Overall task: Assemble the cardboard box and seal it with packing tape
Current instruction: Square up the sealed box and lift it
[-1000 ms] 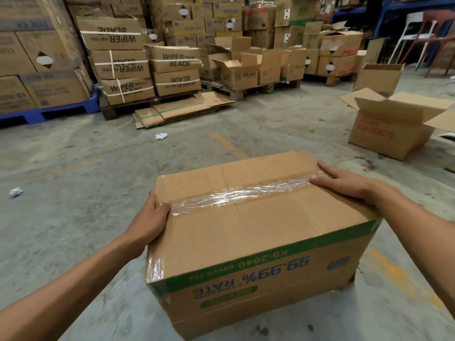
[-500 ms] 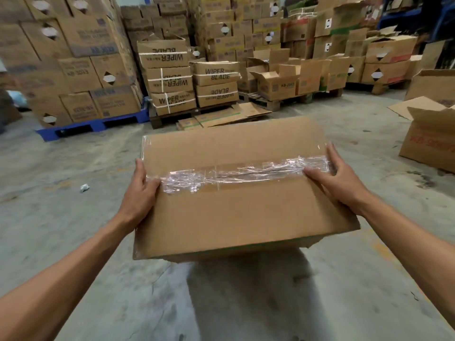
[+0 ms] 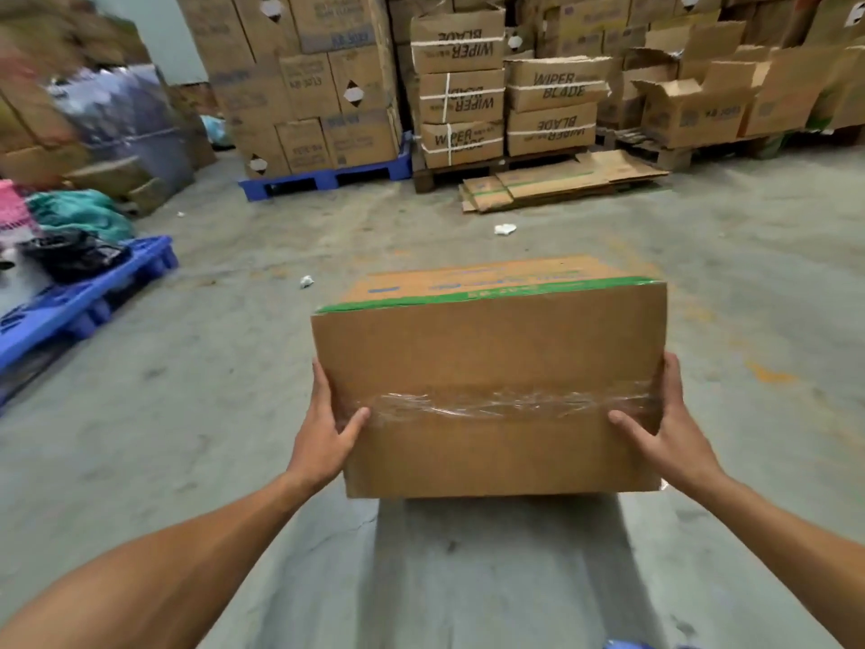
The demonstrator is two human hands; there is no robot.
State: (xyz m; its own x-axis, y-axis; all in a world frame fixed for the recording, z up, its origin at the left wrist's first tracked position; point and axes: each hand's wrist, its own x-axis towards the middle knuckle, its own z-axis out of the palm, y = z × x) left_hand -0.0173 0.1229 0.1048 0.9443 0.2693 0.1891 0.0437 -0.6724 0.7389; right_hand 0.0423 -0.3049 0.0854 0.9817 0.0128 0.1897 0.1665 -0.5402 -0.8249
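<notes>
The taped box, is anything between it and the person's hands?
No. The left hand and the right hand grip the taped box directly at its two ends, thumbs beside the clear tape.

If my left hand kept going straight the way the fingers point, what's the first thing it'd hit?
Probably nothing soon. The left hand grips the cardboard box, fingers pointing away along its side; beyond is bare floor, though depth is unclear.
</notes>
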